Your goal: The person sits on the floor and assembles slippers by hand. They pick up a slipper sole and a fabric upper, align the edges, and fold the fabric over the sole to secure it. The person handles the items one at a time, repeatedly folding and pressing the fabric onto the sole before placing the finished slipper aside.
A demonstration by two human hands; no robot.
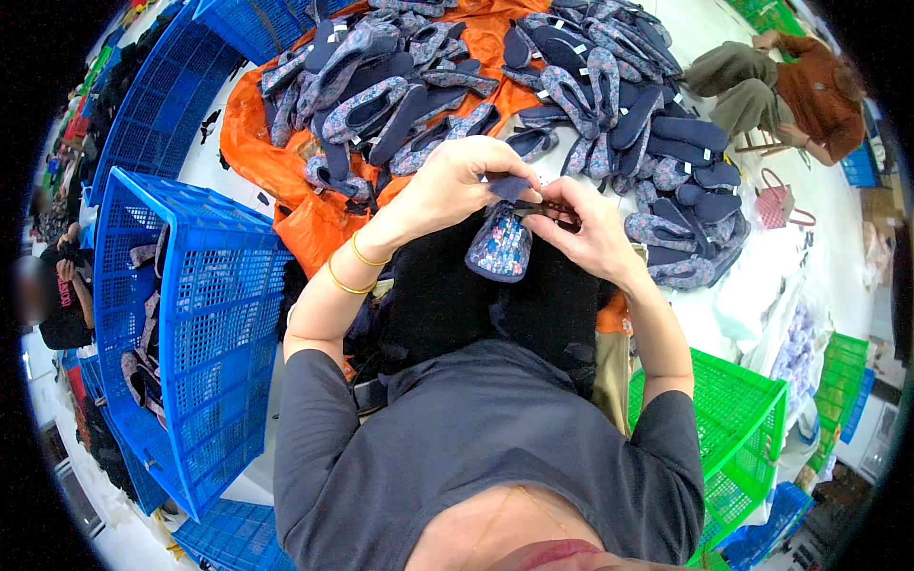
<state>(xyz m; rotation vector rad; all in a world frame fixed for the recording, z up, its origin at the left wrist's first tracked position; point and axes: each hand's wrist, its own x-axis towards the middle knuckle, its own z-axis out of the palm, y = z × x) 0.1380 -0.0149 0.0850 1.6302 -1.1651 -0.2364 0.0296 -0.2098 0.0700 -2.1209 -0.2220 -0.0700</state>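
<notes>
Over my lap hangs a floral quilted slipper (500, 249) with dark navy edging, its rounded end pointing toward me. My left hand (457, 181) pinches its dark upper end between thumb and fingers. Close on the other side, my right hand (587, 226) is closed around a small dark tool (564, 215), which looks like thread snips. The tool's tip meets the slipper near my left fingertips. Fingers partly hide both the tool and the slipper's upper end.
Floral slippers lie heaped ahead on an orange sheet (249, 143) and to the right. A blue crate (224, 324) holding pieces stands at my left, a green crate (724, 404) at my right. Another person (809, 90) sits at far right, near a pink bag (774, 203).
</notes>
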